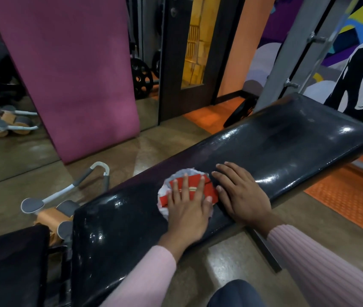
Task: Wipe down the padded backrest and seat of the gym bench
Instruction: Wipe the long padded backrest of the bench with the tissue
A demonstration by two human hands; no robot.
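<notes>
The long black padded backrest [275,147] of the gym bench runs from lower left to upper right, glossy and wet-looking. The separate black seat pad [10,262] lies at the lower left. A red and white cloth [176,185] rests flat on the backrest near its middle. My left hand [189,207] presses down on the cloth with fingers spread. My right hand [240,193] lies flat on the bare pad just right of the cloth, fingers apart, holding nothing.
An ab roller with grey pads [58,204] lies on the floor left of the bench. A pink mat [76,74] leans against a mirror. A grey metal upright [291,54] rises behind the bench. Orange floor matting [351,200] lies to the right.
</notes>
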